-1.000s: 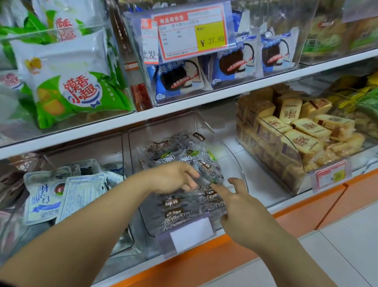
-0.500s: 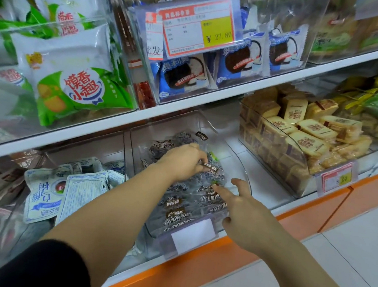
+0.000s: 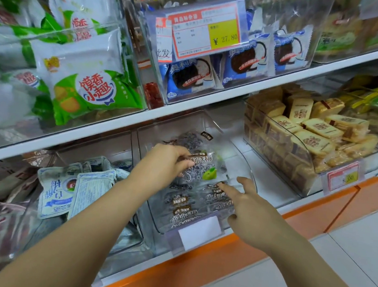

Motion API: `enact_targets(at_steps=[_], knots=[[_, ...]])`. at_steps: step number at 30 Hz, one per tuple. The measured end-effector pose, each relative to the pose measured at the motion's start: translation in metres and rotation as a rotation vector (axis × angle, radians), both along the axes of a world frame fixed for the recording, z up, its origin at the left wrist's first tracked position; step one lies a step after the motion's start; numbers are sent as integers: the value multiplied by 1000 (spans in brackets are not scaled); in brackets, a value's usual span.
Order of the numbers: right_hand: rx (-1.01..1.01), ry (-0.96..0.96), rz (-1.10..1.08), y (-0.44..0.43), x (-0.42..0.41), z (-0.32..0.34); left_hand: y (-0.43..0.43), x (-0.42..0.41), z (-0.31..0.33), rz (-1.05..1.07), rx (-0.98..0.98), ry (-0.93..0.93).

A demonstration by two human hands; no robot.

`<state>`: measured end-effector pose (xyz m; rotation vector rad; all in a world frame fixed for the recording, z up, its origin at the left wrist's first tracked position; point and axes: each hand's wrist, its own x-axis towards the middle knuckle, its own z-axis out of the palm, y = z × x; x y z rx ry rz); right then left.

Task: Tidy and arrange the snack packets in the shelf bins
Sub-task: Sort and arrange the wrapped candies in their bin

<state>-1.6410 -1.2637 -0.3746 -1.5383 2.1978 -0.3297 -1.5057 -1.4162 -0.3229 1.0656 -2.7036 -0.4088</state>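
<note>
Two hands in the clear bin (image 3: 248,168): my left hand (image 3: 166,162) pinches a plum packet (image 3: 204,165) (green fruit printed), my right hand (image 3: 253,207) spread loose, forefinger on the front packets (image 3: 189,208).

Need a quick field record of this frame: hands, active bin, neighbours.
active bin: clear middle bin on the lower shelf, partly filled with plum packets
left hand: pinches the top packet
right hand: index finger straight, tip on the front packets
label: blank label on the bin front
left neighbour: white-blue packets
right neighbour: cake packets
</note>
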Motion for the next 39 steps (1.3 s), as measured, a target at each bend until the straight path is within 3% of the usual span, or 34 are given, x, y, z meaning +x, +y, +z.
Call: enact_targets(at_steps=[17, 22, 26, 30, 33, 37, 39], knots=[[8, 16, -7, -2, 1, 0, -9, -47, -36, -108, 130, -358], [10, 15, -8, -2, 1, 0, -6, -41, -22, -187, 433, -402], [13, 2, -16, -3, 1, 2, -5, -39, -34, -212, 322, -471], [3, -32, -24, -3, 2, 5, -5, -43, -32, -192, 341, -567], [-5, -48, -22, -2, 0, 6, -14, -45, -22, -147, 285, -460], [-70, -87, -11, 0, -4, 10, -19, -59, -28, -41, 134, -54], [-151, -130, -15, 4, -9, 15, -14, -70, -35, -76, 154, -45]])
